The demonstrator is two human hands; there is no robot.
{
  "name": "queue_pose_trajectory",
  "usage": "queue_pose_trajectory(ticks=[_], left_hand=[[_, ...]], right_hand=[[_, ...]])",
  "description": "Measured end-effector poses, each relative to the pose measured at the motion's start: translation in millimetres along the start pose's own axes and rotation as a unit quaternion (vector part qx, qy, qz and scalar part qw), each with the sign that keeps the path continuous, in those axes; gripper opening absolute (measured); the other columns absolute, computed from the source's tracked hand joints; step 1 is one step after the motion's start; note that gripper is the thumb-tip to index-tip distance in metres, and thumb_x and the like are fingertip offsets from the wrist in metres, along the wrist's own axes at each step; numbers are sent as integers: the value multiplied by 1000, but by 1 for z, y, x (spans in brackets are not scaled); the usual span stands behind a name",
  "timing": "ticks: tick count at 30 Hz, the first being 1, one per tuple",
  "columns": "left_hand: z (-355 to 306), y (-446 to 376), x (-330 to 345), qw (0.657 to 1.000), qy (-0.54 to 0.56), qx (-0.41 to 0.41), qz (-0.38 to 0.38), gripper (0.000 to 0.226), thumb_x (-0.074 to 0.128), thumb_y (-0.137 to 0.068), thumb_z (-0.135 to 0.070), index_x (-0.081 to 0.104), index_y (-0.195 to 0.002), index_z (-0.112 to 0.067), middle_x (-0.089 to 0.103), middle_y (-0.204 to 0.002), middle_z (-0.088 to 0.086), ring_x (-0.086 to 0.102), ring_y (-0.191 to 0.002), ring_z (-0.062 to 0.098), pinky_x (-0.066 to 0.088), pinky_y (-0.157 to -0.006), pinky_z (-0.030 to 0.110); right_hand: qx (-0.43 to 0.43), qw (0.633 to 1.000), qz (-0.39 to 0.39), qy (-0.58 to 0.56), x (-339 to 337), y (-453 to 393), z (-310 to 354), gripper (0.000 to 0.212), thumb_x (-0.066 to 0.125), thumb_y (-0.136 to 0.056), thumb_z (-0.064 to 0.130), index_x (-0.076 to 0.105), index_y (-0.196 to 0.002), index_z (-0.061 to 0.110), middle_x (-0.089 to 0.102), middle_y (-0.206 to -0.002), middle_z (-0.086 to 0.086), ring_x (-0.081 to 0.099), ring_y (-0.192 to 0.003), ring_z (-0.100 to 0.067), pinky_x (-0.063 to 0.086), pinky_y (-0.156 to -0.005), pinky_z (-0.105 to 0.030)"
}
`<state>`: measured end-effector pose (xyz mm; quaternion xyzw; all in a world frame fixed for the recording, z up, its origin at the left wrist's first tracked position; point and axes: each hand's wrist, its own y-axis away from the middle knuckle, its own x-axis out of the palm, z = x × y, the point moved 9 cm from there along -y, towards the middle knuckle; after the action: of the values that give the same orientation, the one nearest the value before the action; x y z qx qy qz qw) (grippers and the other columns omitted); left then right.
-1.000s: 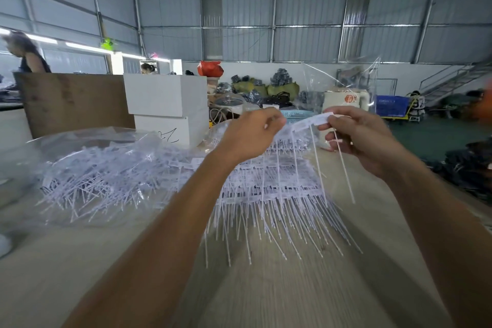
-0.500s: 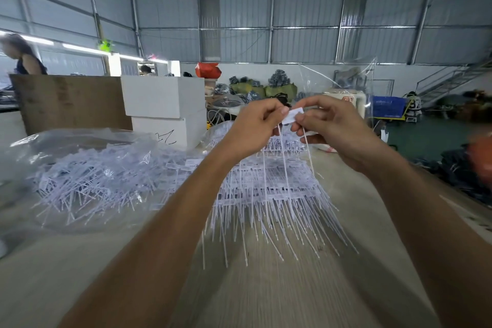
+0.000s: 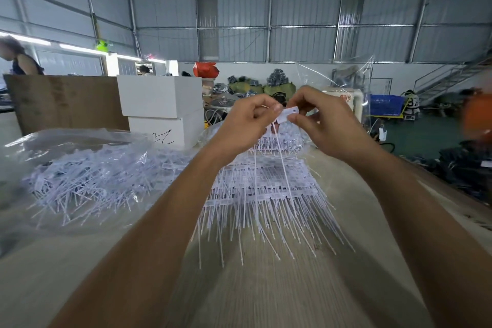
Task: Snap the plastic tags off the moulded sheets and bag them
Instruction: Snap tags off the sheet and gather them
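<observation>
Tags (image 3: 288, 112) sit pinched between your left hand (image 3: 247, 125) and right hand (image 3: 323, 125), both gripping the small white piece, its thin tails hanging over the stacked moulded sheets (image 3: 266, 184) below your hands. Twist unevenly and a tail may snap or a tag flick away. The clear bag (image 3: 80, 168), left of your left forearm, holds a heap of loose tags.
</observation>
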<state>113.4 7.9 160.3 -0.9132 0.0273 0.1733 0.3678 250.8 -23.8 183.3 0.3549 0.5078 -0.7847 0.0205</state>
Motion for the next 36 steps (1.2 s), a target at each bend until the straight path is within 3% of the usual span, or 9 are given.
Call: queue_pose_trajectory(ticks=[3, 7, 13, 21, 26, 28, 30, 32, 36], left_hand=[[9, 0, -7, 996, 84, -23, -14, 13, 61, -100, -28, 67, -93, -18, 61, -70, -5, 51, -60, 9, 41, -53, 14], [17, -1, -6, 983, 180, -28, 10, 14, 63, -96, -22, 64, -87, -11, 48, -81, 15, 30, -66, 36, 23, -49, 21], [20, 1, 0, 968, 242, -39, 60, 33, 59, -92, -40, 63, -102, -9, 61, -67, 9, 32, -45, 11, 26, -46, 20], [14, -3, -13, 991, 131, -20, -14, 19, 55, -103, -27, 63, -98, -11, 72, -76, 8, 52, -58, 16, 42, -54, 26], [8, -3, -16, 993, 106, -16, -53, 20, 54, -104, -22, 66, -99, -7, 73, -77, 5, 58, -64, 13, 47, -57, 23], [3, -4, -20, 992, 95, -3, -80, 16, 58, -102, -21, 67, -101, -8, 73, -79, 4, 63, -71, 16, 51, -62, 26], [-5, -4, -22, 992, 75, 15, -104, 11, 61, -100, -19, 65, -102, -9, 71, -85, 6, 62, -76, 16, 52, -65, 26], [-11, -4, -19, 992, 55, 29, -108, 4, 58, -101, -13, 61, -99, -12, 67, -89, 8, 59, -75, 13, 49, -60, 22], [-15, -4, -6, 994, 21, 34, -100, 12, 41, -105, -4, 44, -103, -16, 64, -91, 8, 55, -74, 18, 42, -61, 25]], right_hand=[[-53, 998, -18, 26, -1, -3, 15, 8, 69, -93, 6, 64, -100, 6, 64, -89, -3, 60, -83, -20, 53, -81, -43], [-129, 988, -30, 80, 1, -3, 33, 3, 67, -93, 2, 65, -93, -1, 59, -86, -3, 52, -79, -21, 47, -73, -42], [-195, 968, -68, 145, 3, 4, 45, 10, 63, -93, -2, 64, -83, -4, 64, -85, -16, 56, -77, -33, 46, -69, -43], [-50, 993, -98, 37, -9, 1, 7, 9, 56, -102, 10, 59, -110, 10, 63, -97, -3, 63, -84, -20, 56, -77, -48], [44, 996, -71, -10, -2, -1, -12, 28, 42, -105, 7, 57, -121, 25, 61, -72, 2, 58, -58, -10, 56, -59, -37], [58, 996, -61, -19, 2, -1, -11, 33, 42, -102, 1, 66, -109, 22, 57, -69, 7, 48, -51, -5, 41, -51, -22], [106, 990, -60, -75, 5, -1, -15, 32, 44, -101, 3, 71, -97, 21, 58, -68, 4, 42, -48, -5, 35, -48, -21], [153, 976, -60, -140, 8, -1, -18, 26, 48, -102, 12, 72, -97, 18, 60, -72, -3, 49, -55, -11, 42, -47, -27], [162, 969, -30, -182, 15, -2, -15, 21, 62, -99, 33, 73, -93, 16, 63, -82, -5, 58, -59, -7, 51, -51, -25]])
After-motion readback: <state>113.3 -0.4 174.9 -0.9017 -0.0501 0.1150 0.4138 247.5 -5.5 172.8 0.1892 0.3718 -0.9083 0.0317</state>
